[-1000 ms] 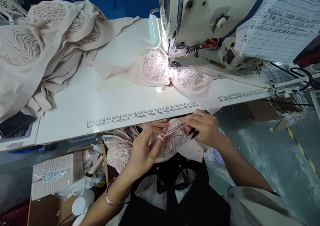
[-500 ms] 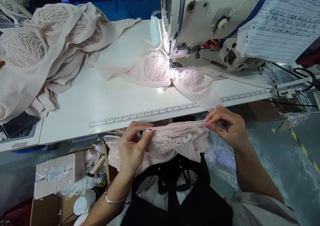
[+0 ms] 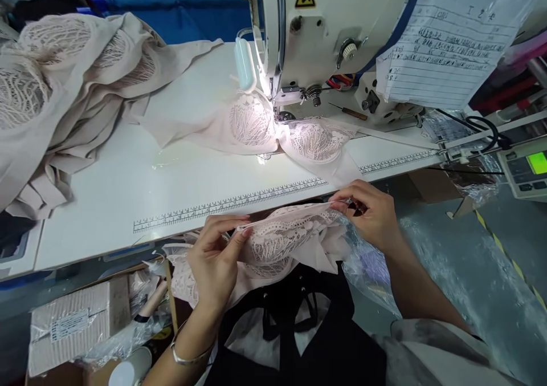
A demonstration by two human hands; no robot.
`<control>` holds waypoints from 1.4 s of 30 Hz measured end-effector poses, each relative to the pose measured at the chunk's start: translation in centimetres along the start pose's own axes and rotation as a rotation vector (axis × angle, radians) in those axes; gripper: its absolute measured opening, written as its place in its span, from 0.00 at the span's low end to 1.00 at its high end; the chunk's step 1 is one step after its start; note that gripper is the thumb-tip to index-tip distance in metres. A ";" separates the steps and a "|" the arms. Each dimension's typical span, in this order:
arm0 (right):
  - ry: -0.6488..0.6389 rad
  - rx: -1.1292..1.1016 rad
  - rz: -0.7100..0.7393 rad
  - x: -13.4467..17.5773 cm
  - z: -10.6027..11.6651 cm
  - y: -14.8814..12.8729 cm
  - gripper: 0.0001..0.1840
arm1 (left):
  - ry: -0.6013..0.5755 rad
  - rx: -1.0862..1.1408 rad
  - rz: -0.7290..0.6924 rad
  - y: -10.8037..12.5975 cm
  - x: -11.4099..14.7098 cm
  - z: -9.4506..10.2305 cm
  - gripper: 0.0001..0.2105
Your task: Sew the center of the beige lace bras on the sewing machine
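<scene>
Below the table's front edge, a pale pink lace bra [image 3: 277, 240] is stretched between my hands, its top edge running nearly level. My left hand [image 3: 217, 252] pinches one end of that edge between thumb and fingers. At the other end, my right hand [image 3: 363, 209] grips the edge; something small and dark shows within its curled fingers, too unclear to name. Another pale pink bra [image 3: 314, 141] lies under the needle of the lit sewing machine [image 3: 329, 32], its near band reaching toward my right hand. Part of the held bra hangs over my lap.
A heap of similar bras [image 3: 85, 84] covers the table's left side. A printed ruler [image 3: 231, 203] runs along the white table [image 3: 106, 186]. A small screwdriver [image 3: 352, 113] lies by the machine. Plastic-wrapped packs [image 3: 81, 323] sit low left; a control panel [image 3: 527, 163] is at right.
The camera view has shifted right, bringing the control panel into sight. Both hands keep their hold on the bra, whose lace edge is slightly more bunched. The bra under the needle stays put.
</scene>
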State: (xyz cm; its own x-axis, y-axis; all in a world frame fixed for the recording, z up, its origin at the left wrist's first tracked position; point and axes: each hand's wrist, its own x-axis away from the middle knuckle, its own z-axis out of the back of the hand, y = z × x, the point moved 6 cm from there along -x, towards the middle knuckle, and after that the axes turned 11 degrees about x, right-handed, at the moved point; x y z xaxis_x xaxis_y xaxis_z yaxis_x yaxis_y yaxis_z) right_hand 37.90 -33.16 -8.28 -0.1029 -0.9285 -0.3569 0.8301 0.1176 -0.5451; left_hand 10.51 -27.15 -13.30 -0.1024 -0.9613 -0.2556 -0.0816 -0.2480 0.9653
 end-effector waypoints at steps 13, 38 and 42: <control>-0.400 -0.310 0.123 -2.0 3.0 -4.0 0.06 | -0.705 0.146 0.085 2.6 -1.0 -6.7 0.21; -0.246 -0.291 0.030 -1.4 1.7 -2.2 0.06 | -0.626 0.395 0.365 1.7 -1.2 -11.7 0.17; -0.239 -0.285 -0.051 -1.7 1.7 -2.3 0.08 | -0.610 0.409 0.360 1.9 -1.6 -12.1 0.17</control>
State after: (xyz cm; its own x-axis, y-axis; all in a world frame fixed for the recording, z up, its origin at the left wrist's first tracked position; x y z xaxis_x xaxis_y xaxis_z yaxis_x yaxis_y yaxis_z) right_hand 37.16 -32.50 -5.15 0.0187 -0.9877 -0.1554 0.6381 0.1315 -0.7587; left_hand 22.49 -27.50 -10.37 -0.7034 -0.7101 -0.0310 -0.2840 0.2407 0.9281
